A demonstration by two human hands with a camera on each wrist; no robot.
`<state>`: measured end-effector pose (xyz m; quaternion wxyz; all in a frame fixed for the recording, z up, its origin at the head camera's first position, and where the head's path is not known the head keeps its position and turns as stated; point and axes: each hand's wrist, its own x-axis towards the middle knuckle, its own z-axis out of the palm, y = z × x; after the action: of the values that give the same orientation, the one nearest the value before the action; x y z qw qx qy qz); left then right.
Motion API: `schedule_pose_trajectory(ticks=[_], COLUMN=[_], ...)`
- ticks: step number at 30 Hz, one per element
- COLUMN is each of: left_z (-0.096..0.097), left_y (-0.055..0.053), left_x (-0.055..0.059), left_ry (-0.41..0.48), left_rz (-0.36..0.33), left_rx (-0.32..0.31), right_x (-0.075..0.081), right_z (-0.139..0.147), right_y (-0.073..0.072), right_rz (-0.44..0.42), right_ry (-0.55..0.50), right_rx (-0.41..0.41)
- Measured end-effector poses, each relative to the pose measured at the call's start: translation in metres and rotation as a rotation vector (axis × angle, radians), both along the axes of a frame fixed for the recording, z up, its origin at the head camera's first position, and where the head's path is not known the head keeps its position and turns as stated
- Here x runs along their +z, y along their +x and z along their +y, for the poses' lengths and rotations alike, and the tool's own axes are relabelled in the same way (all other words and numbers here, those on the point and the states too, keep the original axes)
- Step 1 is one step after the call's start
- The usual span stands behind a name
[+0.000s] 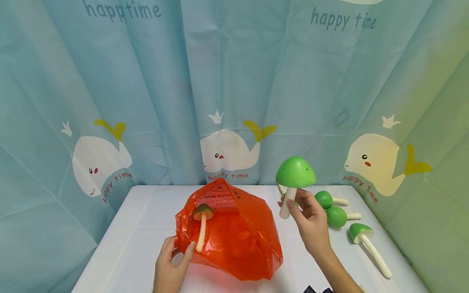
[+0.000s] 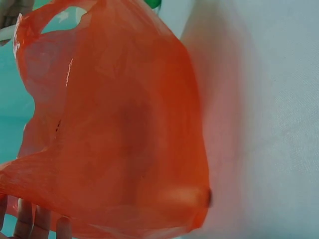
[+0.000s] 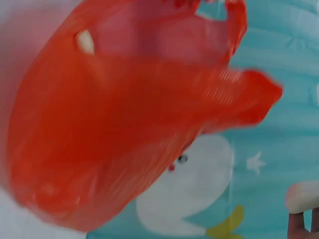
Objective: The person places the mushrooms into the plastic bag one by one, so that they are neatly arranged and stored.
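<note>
A red plastic bag (image 1: 253,228) stands on the table with its mouth open toward me. My left hand (image 1: 171,262) grips the left edge of the mouth, its fingers (image 2: 40,221) behind the plastic in the left wrist view. Just inside that edge a brown-capped toy mushroom (image 1: 202,228) leans with its pale stem near my left thumb. To the right of the bag, my right hand (image 1: 311,219) pinches the white stem of a green-capped toy mushroom (image 1: 295,173), held upright above the table. Only the stem end and fingertips show in the right wrist view.
Several more green-capped mushrooms lie on the right side of the white table (image 1: 128,228), among them a long-stemmed one (image 1: 370,248) near the right edge. Another is partly hidden behind my right hand. A blue curtain (image 1: 234,81) with whale prints hangs behind the table.
</note>
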<state>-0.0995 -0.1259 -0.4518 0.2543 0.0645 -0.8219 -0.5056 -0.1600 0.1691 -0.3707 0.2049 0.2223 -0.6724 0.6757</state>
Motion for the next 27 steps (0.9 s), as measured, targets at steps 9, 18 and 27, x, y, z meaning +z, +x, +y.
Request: schedule_pose_trajectory(ticks=[9,18,27], left_z=[0.001,0.002,0.004], left_y=[0.0,0.001,0.001], left_x=[0.0,0.0,0.001], left_ry=[-0.003,0.017,0.018], left_rz=[0.01,0.033,0.05], left_rx=[-0.001,-0.012,-0.026], right_x=[0.006,0.006,0.001], right_z=[-0.024,-0.05,-0.087], right_y=[0.016,0.024,0.023], right_rz=[0.02,-0.019,-0.06], right_ry=[-0.004,0.181,0.406], right_rx=[0.137,0.17,0.29])
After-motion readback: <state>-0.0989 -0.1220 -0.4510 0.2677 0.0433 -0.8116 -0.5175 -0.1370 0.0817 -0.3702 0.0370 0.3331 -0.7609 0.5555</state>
